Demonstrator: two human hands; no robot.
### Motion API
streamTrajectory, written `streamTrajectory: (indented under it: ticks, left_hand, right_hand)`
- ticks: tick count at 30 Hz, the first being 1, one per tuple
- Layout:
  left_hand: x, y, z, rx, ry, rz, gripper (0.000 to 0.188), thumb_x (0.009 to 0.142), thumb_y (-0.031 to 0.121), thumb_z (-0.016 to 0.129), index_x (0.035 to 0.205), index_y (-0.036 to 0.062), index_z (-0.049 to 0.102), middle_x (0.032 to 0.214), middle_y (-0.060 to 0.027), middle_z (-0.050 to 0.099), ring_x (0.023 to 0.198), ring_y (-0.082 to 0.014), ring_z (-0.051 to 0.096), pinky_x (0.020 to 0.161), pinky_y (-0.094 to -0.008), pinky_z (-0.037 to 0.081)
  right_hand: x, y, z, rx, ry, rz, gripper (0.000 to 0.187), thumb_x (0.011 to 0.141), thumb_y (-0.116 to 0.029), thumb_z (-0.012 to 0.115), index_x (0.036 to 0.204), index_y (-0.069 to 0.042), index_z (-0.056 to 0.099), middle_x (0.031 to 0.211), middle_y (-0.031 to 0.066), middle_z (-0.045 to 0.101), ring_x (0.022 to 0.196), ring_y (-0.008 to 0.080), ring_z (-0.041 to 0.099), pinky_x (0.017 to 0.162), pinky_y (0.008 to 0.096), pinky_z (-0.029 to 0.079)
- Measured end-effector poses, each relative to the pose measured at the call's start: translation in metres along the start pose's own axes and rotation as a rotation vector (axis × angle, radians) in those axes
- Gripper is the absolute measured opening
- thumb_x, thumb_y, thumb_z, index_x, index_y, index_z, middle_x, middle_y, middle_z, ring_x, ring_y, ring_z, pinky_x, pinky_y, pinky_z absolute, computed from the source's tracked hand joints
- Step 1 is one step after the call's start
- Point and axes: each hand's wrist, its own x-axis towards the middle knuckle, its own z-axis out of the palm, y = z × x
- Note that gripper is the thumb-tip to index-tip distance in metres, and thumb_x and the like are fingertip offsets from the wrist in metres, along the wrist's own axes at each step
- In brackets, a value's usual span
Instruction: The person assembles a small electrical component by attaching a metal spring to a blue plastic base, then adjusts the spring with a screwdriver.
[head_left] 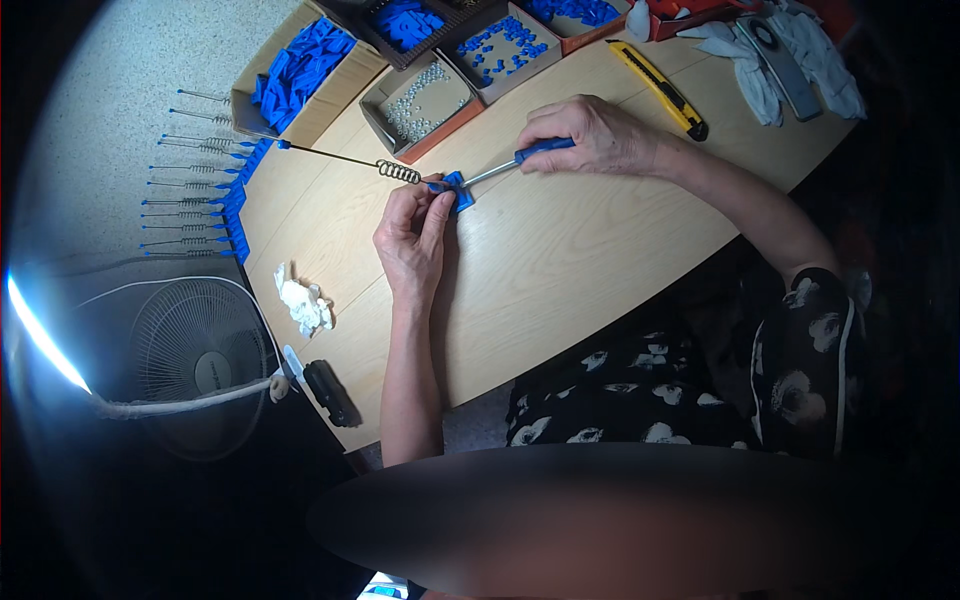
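My left hand [412, 240] pinches a small blue plastic piece [462, 197] just above the tabletop, near the table's middle. Out of this piece, toward the upper left, runs a thin dark wire with a coil spring [399, 172] and a blue tip at its far end. A screwdriver [492, 175] with a blue handle lies in my right hand [605, 140], whose fingers are closed round the handle. Its metal shaft slants down to the left, and its tip meets the blue piece beside my left thumb. The exact contact spot is too small to make out.
A cardboard box [362, 78] of blue plastic pieces and a tray [440, 136] of small metal parts stand at the back. Rightward lie a yellow utility knife [660, 90], gloves and a phone [778, 70]. Similar spring wires [190, 184] jut over the left edge, near crumpled tissue [303, 303].
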Motion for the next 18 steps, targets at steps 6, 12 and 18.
streamTrajectory:
  ticks: [6,12,18]
  left_hand:
    - [0.000,-0.009,-0.007,-0.011,0.002,0.028,0.015,0.093,0.003,0.076,0.105,-0.0020,0.069,0.100,-0.0056,0.070,0.085,-0.0088,0.063,0.076,-0.0247,0.056]
    - [-0.001,-0.018,-0.032,0.020,0.013,0.033,0.018,0.091,0.005,0.079,0.104,-0.0024,0.069,0.095,-0.0058,0.069,0.078,-0.0095,0.063,0.071,-0.0246,0.053]
    - [-0.001,-0.019,-0.051,0.116,0.010,0.054,0.020,0.089,0.007,0.081,0.103,-0.0021,0.070,0.090,-0.0070,0.066,0.072,-0.0116,0.061,0.068,-0.0261,0.052]
  right_hand:
    - [0.010,0.004,0.011,-0.129,0.126,-0.348,0.025,0.088,-0.018,0.081,0.103,-0.003,0.068,0.094,0.0061,0.064,0.087,0.0228,0.068,0.076,0.0367,0.056]
    - [0.030,-0.009,0.026,-0.149,0.177,-0.508,0.025,0.084,-0.009,0.081,0.101,-0.001,0.066,0.092,0.0088,0.062,0.084,0.0242,0.068,0.071,0.0358,0.055]
    - [0.041,-0.019,0.036,-0.205,0.173,-0.513,0.018,0.088,-0.013,0.078,0.098,-0.001,0.069,0.093,0.0077,0.062,0.086,0.0219,0.068,0.075,0.0364,0.056]
